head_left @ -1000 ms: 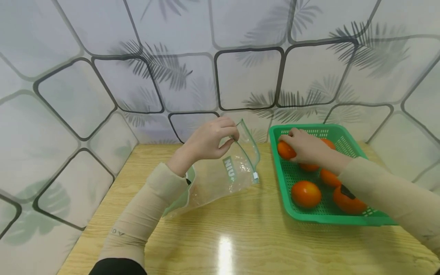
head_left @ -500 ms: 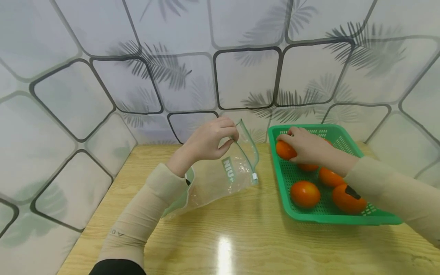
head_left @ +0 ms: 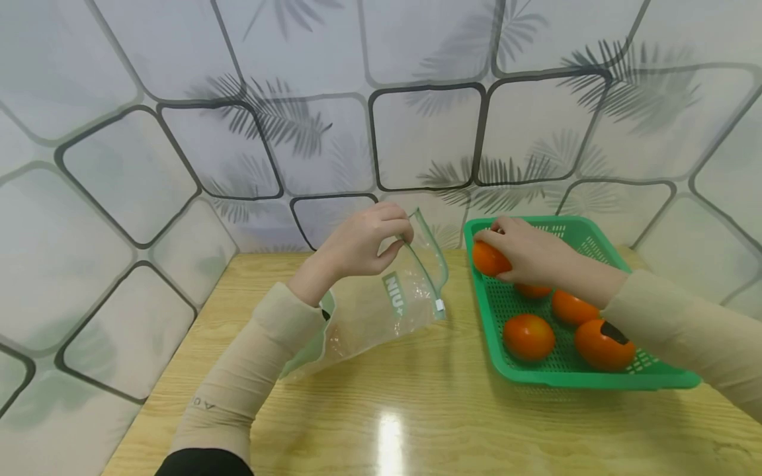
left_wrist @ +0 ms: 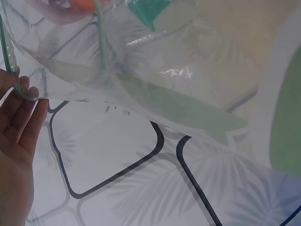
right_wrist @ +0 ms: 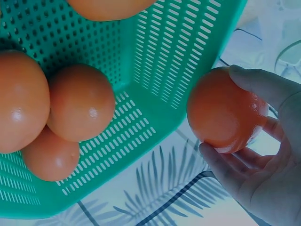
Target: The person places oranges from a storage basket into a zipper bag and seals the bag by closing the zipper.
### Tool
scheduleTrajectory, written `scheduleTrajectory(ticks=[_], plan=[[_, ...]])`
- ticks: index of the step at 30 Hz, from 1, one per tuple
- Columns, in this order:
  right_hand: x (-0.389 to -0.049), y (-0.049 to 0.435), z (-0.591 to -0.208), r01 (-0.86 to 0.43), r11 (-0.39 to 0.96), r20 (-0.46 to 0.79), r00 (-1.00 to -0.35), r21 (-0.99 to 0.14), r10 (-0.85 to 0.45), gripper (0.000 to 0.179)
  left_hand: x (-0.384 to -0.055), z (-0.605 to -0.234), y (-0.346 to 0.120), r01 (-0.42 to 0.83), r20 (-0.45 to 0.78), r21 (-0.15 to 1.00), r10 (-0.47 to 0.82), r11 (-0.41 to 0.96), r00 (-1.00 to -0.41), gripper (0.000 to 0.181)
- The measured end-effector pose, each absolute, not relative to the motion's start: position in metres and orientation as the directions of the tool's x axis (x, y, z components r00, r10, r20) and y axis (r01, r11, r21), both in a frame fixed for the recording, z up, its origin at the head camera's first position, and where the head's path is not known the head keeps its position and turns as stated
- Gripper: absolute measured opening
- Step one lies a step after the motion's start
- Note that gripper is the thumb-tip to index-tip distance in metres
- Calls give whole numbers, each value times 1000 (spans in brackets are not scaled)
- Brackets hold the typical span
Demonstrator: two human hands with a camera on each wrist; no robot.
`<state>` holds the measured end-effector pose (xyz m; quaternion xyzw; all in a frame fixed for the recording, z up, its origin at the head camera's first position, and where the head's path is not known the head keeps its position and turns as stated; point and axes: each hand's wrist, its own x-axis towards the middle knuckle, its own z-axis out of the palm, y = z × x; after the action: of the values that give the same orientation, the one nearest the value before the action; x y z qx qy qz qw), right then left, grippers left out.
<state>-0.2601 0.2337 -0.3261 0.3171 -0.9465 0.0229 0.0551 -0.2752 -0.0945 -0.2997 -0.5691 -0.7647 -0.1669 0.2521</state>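
Note:
My left hand pinches the mouth edge of a clear slider zip bag, which lies tilted on the table with its opening towards the right. The left wrist view shows the left fingers at the bag's green-edged rim. My right hand grips an orange-red tomato between thumb and fingers, at the left back corner of the green basket. In the right wrist view the held tomato is up beside the basket's rim. Several more tomatoes lie inside the basket.
The light wooden table ends at a patterned wall close behind the bag and basket. A strip of bare tabletop separates the bag's mouth from the basket. A white slider sits at the bag's lower right corner.
My right hand has lifted the tomato slightly and shifted it a little left towards the basket's rim. My left hand and the bag have stayed nearly still.

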Motion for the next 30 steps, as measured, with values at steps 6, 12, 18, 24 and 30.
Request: scheduleTrajectory(ticks=[6,12,18,24,30], plan=[[-256,231,-321,-620,785,131,-778,6,-615,70,-277,-299,-93,957,589,-46,781,288,-206,17],[-254,229,-315,-622,782,141,-773,19,-618,71,-277,-294,-91,959,595,-55,780,279,-193,16],[-255,228,-310,-628,778,175,-764,25,-621,70,-277,-290,-90,955,606,-69,773,288,-189,16],[-252,225,-302,-646,763,237,-739,19,-631,69,-276,-285,-89,955,625,-84,762,283,-170,16],[-250,223,-294,-679,733,301,-692,36,-656,70,-275,-285,-90,956,617,-80,768,283,-175,14]])
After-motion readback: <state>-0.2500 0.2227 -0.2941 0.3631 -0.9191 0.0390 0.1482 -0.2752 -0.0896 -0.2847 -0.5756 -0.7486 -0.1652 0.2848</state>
